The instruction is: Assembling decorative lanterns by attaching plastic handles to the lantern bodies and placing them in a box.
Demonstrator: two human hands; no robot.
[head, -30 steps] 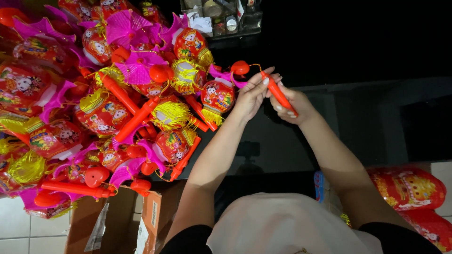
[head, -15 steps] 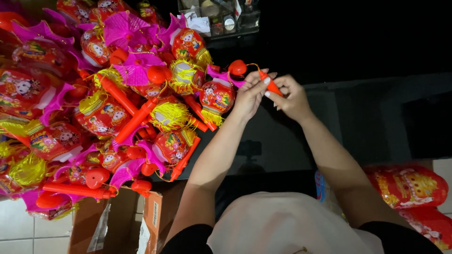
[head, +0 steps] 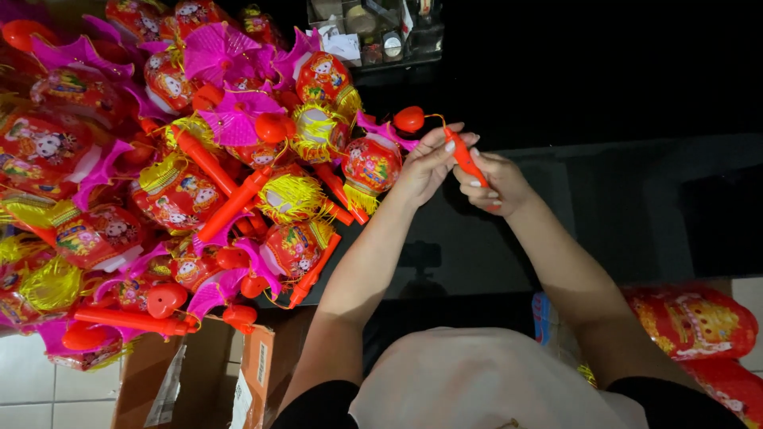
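Both hands working one slim red plastic lantern stick (head: 467, 161) above a dark surface.

Pinching the stick between thumb and fingertips with the right hand (head: 493, 184), fingers closed around its lower length, stick slanting up and away from the palm. Meeting it from the other side with the left hand (head: 425, 163), fingertips pressed together on the stick's upper end, the two hands touching at the fingers. Dangling just beyond the left fingertips, a small red heart-shaped plastic piece (head: 409, 119) on a thin yellow cord. Lying just past the left hand's outer edge, a round red paper lantern with yellow tassel (head: 370, 165), and spreading further out from it a big heap of red, pink and yellow paper lanterns (head: 191, 167). Sitting near the right elbow, a red printed lantern in clear wrapping (head: 693, 322).
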